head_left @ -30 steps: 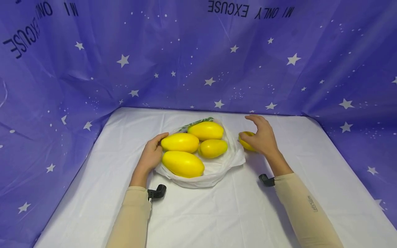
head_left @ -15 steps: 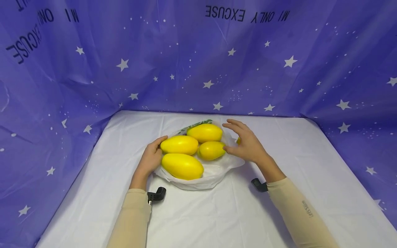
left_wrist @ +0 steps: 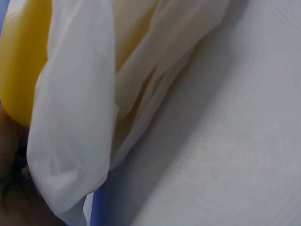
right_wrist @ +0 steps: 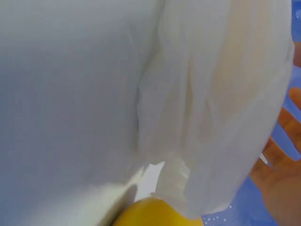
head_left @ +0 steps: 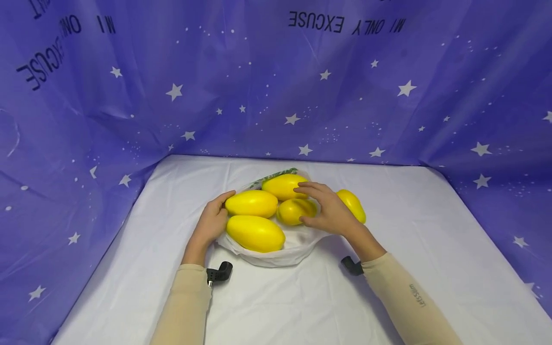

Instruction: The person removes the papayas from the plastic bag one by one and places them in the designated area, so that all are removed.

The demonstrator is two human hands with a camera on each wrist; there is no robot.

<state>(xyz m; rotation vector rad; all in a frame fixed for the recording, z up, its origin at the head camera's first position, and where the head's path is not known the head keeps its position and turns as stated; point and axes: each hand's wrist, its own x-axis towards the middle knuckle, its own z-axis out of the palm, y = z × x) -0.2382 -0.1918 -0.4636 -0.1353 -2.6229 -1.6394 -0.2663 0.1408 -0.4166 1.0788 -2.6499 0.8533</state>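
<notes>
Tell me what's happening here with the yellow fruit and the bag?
A person sits at a white-covered table with a white plastic bag holding four yellow fruits. The left hand rests at the bag's left edge beside one fruit. The right hand reaches over the small fruit in the bag, fingers spread. A fifth fruit lies on the table just right of the bag.

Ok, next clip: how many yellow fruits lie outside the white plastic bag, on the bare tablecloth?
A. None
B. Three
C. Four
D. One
D. In the head view one yellow fruit lies on the tablecloth just right of the right hand, while the other four sit together on the white plastic bag between the two hands.
</notes>
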